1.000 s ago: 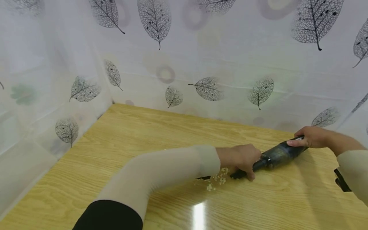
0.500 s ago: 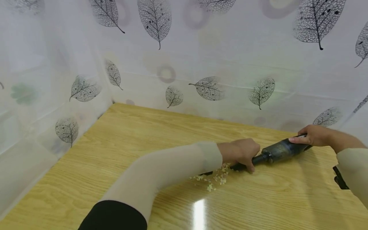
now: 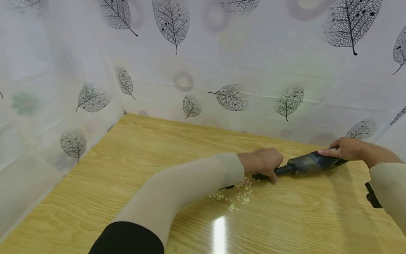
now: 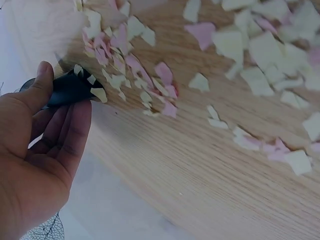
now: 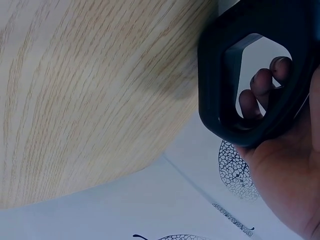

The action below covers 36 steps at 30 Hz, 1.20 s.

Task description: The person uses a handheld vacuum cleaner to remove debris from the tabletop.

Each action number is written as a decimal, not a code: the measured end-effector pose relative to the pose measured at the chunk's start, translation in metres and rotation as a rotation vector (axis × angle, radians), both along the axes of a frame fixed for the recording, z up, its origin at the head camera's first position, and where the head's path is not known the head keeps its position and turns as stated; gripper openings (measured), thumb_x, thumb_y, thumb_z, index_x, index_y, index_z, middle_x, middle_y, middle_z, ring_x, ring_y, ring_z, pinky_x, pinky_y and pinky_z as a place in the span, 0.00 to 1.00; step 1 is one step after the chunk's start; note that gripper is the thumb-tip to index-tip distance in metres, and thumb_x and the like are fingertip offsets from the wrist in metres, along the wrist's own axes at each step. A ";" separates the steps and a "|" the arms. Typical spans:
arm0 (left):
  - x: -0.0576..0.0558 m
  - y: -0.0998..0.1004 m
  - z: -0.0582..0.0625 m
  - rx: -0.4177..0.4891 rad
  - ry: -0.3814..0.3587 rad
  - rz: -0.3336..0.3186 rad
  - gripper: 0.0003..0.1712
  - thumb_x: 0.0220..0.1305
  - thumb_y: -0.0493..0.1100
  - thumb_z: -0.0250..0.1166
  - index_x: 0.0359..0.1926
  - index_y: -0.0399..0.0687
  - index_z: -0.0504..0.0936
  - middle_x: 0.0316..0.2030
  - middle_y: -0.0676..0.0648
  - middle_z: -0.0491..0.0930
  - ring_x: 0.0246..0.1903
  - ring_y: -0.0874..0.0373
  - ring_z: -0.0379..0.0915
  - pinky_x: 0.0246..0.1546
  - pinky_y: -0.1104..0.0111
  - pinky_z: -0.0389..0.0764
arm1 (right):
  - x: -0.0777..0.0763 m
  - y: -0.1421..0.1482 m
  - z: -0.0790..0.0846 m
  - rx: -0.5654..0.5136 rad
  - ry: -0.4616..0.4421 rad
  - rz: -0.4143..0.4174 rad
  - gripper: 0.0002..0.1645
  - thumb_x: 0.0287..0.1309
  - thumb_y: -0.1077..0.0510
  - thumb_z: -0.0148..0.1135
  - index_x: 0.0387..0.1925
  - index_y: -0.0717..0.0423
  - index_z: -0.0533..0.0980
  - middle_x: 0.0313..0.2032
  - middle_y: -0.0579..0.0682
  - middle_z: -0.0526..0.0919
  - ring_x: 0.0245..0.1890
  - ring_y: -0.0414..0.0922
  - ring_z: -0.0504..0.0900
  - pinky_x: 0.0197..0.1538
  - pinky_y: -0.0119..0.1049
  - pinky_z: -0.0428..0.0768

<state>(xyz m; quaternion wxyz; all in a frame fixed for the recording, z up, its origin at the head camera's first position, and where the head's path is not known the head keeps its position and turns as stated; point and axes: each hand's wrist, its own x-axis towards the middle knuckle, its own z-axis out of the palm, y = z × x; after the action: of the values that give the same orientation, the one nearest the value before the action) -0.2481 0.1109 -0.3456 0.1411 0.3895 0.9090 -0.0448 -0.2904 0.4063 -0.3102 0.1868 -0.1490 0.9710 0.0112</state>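
Note:
A dark handheld vacuum cleaner (image 3: pixel 306 164) with a see-through barrel lies slanted low over the wooden table (image 3: pixel 177 144). Around its loop handle (image 5: pixel 212 85) curl the fingers of my right hand (image 3: pixel 347 150). My left hand (image 3: pixel 264 162) pinches the narrow black nozzle (image 4: pixel 72 87) between thumb and fingers. The nozzle's mouth is right at the paper scraps (image 4: pixel 262 55), small torn bits in pale yellow and pink. A few scraps show at its opening. In the head view, part of the scrap pile is hidden behind the left forearm.
A white curtain (image 3: pixel 222 63) printed with leaf skeletons hangs along the table's back and left sides. Wrist-worn black gear (image 3: pixel 373 195) sits under the right sleeve. Glare (image 3: pixel 219 233) shines off the front part of the tabletop.
Both hands have shifted the vacuum slightly toward the back of the table, its nozzle also a little left. More scraps now show below the left forearm.

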 end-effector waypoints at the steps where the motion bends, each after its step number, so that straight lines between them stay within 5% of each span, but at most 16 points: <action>1: -0.001 -0.001 0.000 -0.003 0.002 0.000 0.21 0.57 0.64 0.70 0.31 0.55 0.75 0.27 0.58 0.76 0.26 0.67 0.70 0.29 0.76 0.70 | 0.000 0.000 0.000 0.000 0.002 -0.001 0.50 0.70 0.30 0.45 0.52 0.79 0.76 0.50 0.81 0.76 0.51 0.77 0.75 0.47 0.61 0.79; 23: -0.010 -0.028 0.005 -0.110 -0.076 0.006 0.21 0.70 0.62 0.58 0.52 0.55 0.76 0.43 0.56 0.79 0.39 0.66 0.77 0.40 0.73 0.77 | -0.005 -0.027 0.002 -0.011 -0.005 0.017 0.50 0.72 0.31 0.44 0.53 0.81 0.75 0.52 0.80 0.76 0.52 0.76 0.75 0.49 0.64 0.78; 36: -0.020 -0.047 0.003 -0.082 -0.092 -0.008 0.26 0.67 0.63 0.61 0.56 0.52 0.78 0.47 0.55 0.80 0.40 0.64 0.77 0.41 0.73 0.80 | -0.014 -0.046 -0.002 -0.003 0.005 0.023 0.51 0.70 0.29 0.45 0.54 0.79 0.75 0.52 0.79 0.77 0.52 0.74 0.76 0.50 0.64 0.78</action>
<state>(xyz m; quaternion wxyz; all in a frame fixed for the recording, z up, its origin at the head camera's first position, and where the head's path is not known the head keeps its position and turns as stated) -0.2677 0.0638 -0.3431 0.1983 0.3889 0.8974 -0.0645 -0.3042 0.3603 -0.3117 0.1841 -0.1604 0.9696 0.0125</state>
